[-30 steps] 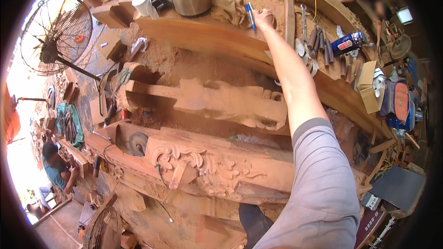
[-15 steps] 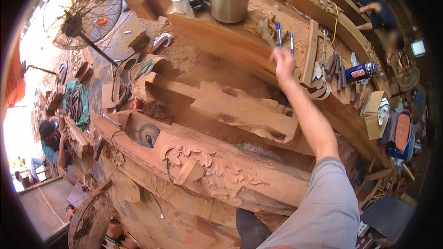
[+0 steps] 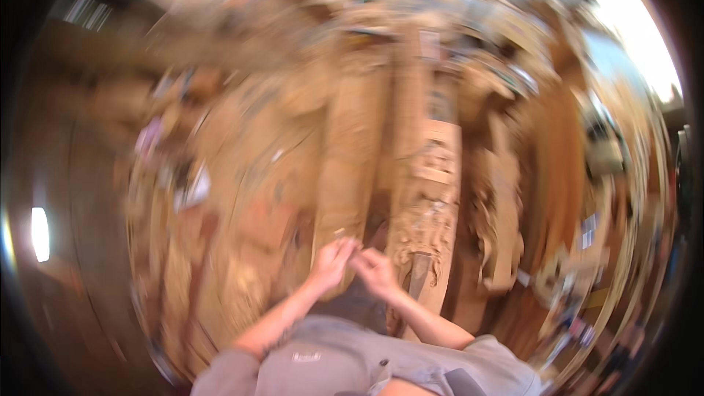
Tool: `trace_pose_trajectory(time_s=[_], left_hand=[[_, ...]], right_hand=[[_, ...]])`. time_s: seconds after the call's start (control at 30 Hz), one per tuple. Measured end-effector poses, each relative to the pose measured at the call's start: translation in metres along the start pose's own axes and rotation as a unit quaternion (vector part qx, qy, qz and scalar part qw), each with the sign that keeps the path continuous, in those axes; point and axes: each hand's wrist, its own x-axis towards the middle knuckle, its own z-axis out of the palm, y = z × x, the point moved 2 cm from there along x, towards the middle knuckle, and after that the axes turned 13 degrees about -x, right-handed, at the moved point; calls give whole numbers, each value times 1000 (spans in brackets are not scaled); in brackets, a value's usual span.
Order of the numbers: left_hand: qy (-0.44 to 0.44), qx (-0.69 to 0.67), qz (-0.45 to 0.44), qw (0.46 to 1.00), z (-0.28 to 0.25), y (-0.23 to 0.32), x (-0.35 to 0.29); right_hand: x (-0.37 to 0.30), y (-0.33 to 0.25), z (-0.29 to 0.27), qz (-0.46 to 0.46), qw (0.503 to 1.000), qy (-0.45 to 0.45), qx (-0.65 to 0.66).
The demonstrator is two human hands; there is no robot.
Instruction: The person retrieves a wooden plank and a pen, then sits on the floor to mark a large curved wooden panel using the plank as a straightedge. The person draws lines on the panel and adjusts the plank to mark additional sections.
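Note:
Close in front of my body, my left hand and my right hand meet with bent fingers. Their fingertips are pressed together; anything small pinched between them is too blurred to make out. Just right of my right hand lies a long wooden beam with carved leaf scrolls. To the left, a paler wooden beam runs away from my hands. Neither hand visibly grips either piece of wood.
Another carved wooden piece lies further right, beside a tall brown plank. A dark silvery object stands beyond that. Loose tools and small items are smeared at the lower right. A white scrap lies at the left.
The whole view has swung round and blurred. My right hand has come back from the ledge with the pens and brush to my body, and my left hand has come into view against it.

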Motion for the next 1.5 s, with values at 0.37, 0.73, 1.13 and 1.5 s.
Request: trace_pose_trajectory(time_s=[0.37, 0.73, 1.13, 1.5], left_hand=[[226, -8, 135, 965, -163, -65, -186], [368, -324, 156, 858, -438, -164, -413], [572, -125, -66, 808, -533, -341, -582], [557, -396, -310, 661, -524, -444, -636]], right_hand=[[-38, -135, 222, -174, 911, -273, -256], [-98, -167, 601, 35, 873, -475, -103], [-66, -142, 769, -267, 720, -396, -503], [16, 5, 919, -217, 192, -585, -757]])
